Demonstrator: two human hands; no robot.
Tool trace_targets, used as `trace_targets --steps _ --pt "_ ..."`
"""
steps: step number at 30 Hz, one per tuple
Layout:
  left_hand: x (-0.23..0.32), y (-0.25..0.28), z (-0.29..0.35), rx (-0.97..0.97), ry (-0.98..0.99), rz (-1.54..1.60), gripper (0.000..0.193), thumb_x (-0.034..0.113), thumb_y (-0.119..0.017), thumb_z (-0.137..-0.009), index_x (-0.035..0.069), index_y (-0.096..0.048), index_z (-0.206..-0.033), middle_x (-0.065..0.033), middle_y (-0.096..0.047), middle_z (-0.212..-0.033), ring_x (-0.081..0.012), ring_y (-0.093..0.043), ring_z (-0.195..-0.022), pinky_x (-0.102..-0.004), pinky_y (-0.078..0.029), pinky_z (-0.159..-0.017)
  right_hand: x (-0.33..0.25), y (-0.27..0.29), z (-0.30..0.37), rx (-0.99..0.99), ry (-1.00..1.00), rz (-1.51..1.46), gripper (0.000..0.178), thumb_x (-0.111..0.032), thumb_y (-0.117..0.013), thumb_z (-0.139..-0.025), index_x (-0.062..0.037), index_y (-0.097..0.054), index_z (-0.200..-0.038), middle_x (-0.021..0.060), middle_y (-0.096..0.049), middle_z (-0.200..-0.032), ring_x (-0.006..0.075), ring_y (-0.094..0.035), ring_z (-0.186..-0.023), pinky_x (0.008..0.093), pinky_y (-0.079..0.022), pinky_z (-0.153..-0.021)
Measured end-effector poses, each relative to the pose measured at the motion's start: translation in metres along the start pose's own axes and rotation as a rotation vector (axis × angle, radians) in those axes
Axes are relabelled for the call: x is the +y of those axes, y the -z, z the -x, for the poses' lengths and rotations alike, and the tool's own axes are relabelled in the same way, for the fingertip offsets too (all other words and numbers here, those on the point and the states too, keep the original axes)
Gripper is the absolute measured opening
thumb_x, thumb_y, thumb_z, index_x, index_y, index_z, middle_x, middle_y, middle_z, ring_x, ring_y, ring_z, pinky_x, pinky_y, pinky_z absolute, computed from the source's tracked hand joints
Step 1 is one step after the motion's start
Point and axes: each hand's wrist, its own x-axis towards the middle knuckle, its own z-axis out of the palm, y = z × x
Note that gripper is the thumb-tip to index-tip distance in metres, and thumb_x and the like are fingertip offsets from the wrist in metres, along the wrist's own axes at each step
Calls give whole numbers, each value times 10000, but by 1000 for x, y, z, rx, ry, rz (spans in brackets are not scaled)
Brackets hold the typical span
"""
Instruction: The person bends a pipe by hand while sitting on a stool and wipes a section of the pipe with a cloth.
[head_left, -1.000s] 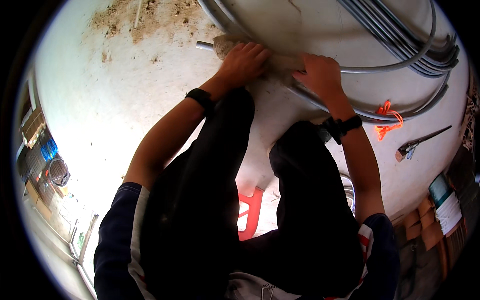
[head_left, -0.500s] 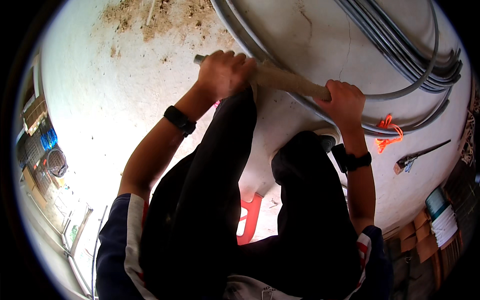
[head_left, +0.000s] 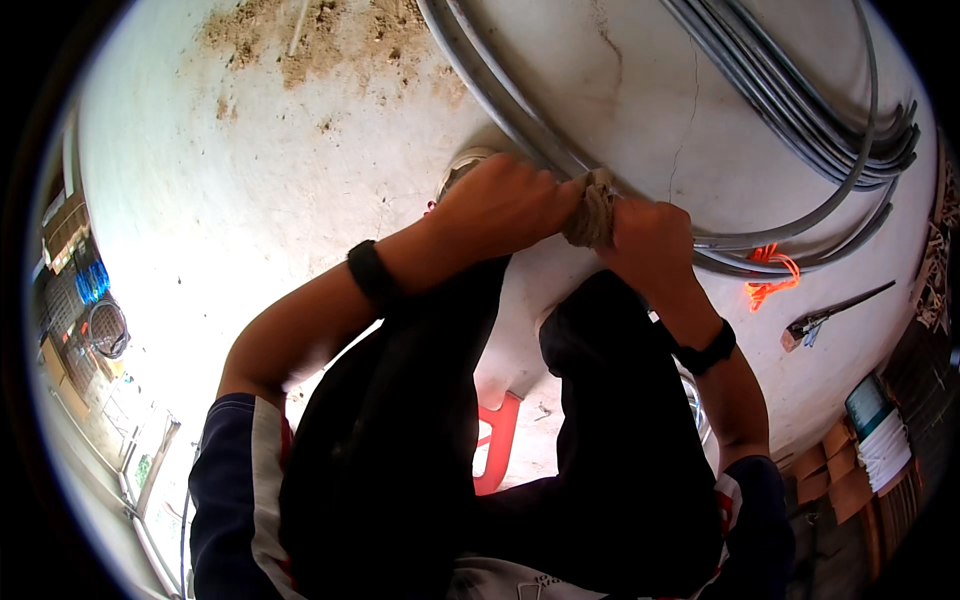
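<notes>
As hands (head_left: 648, 245) grip brown cloth (head_left: 590, 215), pipes (head_left: 775, 90) beyond; orange cord (head_left: 770, 291)

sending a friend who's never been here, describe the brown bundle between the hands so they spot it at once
Start at the pale floor and find the grey tubing sweeping across it. Its curve passes behind the left hand and right hand, which hold a brown bundle between them. It looks rough and crumpled, unlike the smooth tubing.
</notes>
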Motion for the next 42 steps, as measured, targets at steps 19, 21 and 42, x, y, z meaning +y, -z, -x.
trace_targets --steps 19,21,42 --pt "24 -1 -20 76 26 -234 123 143 -583 -764 104 -506 -676 1 -500 -540 -140 -551 -524 -288 -363 -454 -8 14 -11 -31 -133 86 183 -200 -724 -629 -97 -575 -603 101 -581 -566 313 -582 -516 379 -447 -476" --pt "24 1 -20 -39 68 -199 109 144 -595 -758 74 -511 -764 -9 -505 -633 -160 -553 -580 -297 -411 -519 -8 15 -12 -32 -140 108 188 -208 -729 -620 -103 -574 -615 84 -582 -573 290 -586 -513 367 -448 -473" --pt "2 10 -10 31 175 -222 65 147 -571 -758 96 -535 -777 -40 -548 -637 -194 -590 -585 -317 -454 -539 20 20 -3 -9 -118 119 232 -216 -732 -632 -97 -574 -755 61 -612 -663 286 -613 -621 380 -473 -568"
